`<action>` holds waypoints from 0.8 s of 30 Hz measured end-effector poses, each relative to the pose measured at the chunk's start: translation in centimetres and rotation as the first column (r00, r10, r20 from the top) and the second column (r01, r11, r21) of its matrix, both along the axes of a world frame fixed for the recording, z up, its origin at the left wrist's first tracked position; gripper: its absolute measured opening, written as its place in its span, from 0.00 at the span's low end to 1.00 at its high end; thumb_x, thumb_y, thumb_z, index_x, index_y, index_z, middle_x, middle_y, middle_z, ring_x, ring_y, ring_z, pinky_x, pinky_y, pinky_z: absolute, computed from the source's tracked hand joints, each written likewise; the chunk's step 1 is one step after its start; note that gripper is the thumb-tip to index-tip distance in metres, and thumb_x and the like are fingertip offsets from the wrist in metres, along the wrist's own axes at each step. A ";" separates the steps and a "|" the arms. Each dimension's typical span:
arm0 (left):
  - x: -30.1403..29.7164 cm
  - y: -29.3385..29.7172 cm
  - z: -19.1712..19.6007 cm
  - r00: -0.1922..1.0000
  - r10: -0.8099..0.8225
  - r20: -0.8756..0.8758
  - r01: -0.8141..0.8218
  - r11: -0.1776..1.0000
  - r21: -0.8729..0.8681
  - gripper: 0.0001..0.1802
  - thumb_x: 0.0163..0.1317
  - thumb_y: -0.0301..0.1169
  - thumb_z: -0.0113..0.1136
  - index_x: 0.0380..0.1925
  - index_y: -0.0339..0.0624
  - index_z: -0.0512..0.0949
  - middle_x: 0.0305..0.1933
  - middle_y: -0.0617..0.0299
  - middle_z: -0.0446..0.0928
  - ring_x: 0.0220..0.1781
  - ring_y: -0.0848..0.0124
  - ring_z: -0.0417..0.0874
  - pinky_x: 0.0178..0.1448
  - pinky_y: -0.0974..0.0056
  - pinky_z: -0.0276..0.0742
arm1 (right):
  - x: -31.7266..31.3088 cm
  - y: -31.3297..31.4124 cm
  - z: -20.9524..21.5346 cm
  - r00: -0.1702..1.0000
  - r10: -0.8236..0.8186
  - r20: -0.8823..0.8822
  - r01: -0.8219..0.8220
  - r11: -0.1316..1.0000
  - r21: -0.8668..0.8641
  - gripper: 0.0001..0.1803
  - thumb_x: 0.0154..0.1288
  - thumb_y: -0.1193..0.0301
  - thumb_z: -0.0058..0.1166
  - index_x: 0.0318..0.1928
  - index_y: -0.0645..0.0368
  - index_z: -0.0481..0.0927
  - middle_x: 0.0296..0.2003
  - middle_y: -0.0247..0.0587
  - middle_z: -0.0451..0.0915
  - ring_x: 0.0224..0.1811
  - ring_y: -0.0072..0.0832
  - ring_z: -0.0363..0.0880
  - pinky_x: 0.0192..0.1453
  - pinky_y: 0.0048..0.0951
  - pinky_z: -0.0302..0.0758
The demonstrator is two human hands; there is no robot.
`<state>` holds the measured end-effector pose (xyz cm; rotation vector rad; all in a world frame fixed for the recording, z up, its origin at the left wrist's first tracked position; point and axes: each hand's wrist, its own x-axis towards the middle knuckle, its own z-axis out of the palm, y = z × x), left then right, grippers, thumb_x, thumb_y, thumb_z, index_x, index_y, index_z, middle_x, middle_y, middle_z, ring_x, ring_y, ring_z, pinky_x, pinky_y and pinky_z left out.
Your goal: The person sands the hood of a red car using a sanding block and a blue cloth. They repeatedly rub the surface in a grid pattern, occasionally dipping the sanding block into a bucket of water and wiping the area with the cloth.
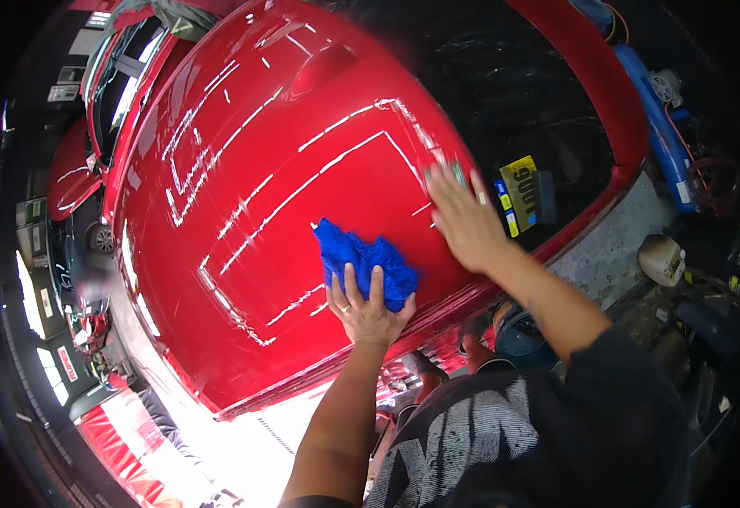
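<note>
A glossy red car body panel (302, 203) with bright light reflections spreads before me. My left hand (365, 315) rests on a crumpled blue cloth (368, 258), fingers spread over its near edge and pressing it to the paint. A ring shows on one finger. Farther right, my right hand (465, 216) reaches across the panel's edge beside the dark glass. Its fingers are stretched and somewhat blurred by motion. A small greenish thing (459, 173) shows at these fingertips, mostly covered, so its kind cannot be made out.
On the dark glass (539, 110) lie a yellow box (520, 190) and small blue-and-yellow packs (506, 209). A blue cylinder (654, 127) stands beyond. A whitish jug (663, 260) is at right, near a dark bucket (524, 339). Another red car (124, 76) stands at far left.
</note>
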<state>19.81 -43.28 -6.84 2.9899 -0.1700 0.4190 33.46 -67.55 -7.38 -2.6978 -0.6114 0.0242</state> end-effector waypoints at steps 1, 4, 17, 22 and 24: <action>0.1 -0.2 -0.2 1.000 -0.014 0.017 0.014 1.000 -0.011 0.52 0.47 0.58 0.80 0.74 0.60 0.70 0.83 0.42 0.58 0.81 0.30 0.57 0.78 0.23 0.59 | -3.8 -1.2 0.5 0.998 0.016 -0.064 -0.018 0.999 -0.041 0.34 0.86 0.57 0.44 0.83 0.60 0.63 0.86 0.47 0.59 0.90 0.38 0.51 0.92 0.57 0.41; 0.1 -0.5 0.2 0.999 0.010 -0.030 -0.010 1.000 -0.001 0.53 0.47 0.57 0.80 0.74 0.59 0.70 0.83 0.42 0.58 0.81 0.30 0.57 0.79 0.23 0.59 | -9.8 -4.1 1.4 0.965 0.071 -0.252 -0.040 0.991 0.127 0.30 0.87 0.60 0.43 0.79 0.61 0.70 0.84 0.49 0.63 0.89 0.37 0.55 0.91 0.59 0.41; -1.0 0.9 1.4 0.996 0.026 -0.084 -0.028 0.999 -0.020 0.47 0.57 0.61 0.77 0.76 0.61 0.75 0.87 0.47 0.58 0.87 0.39 0.55 0.84 0.27 0.51 | -17.1 -11.9 1.6 0.615 0.064 -0.786 0.738 -0.399 0.545 0.20 0.87 0.65 0.53 0.70 0.57 0.77 0.54 0.38 0.86 0.51 0.26 0.86 0.50 0.31 0.81; -6.2 8.4 0.1 0.939 0.340 0.042 -0.342 0.939 0.040 0.48 0.61 0.55 0.77 0.81 0.66 0.68 0.88 0.42 0.55 0.88 0.39 0.54 0.83 0.25 0.51 | -18.3 -11.7 3.2 0.539 0.053 -0.841 0.773 -0.428 0.468 0.23 0.79 0.69 0.66 0.69 0.53 0.76 0.52 0.36 0.88 0.47 0.23 0.87 0.45 0.31 0.76; -7.6 11.2 -0.2 0.803 0.585 0.113 -0.583 0.811 -0.051 0.50 0.65 0.54 0.75 0.84 0.67 0.63 0.89 0.40 0.52 0.88 0.39 0.54 0.82 0.23 0.51 | -18.0 -10.8 4.0 0.547 0.122 -0.828 0.781 -0.430 0.453 0.24 0.76 0.68 0.69 0.68 0.51 0.77 0.51 0.31 0.89 0.48 0.21 0.86 0.47 0.31 0.74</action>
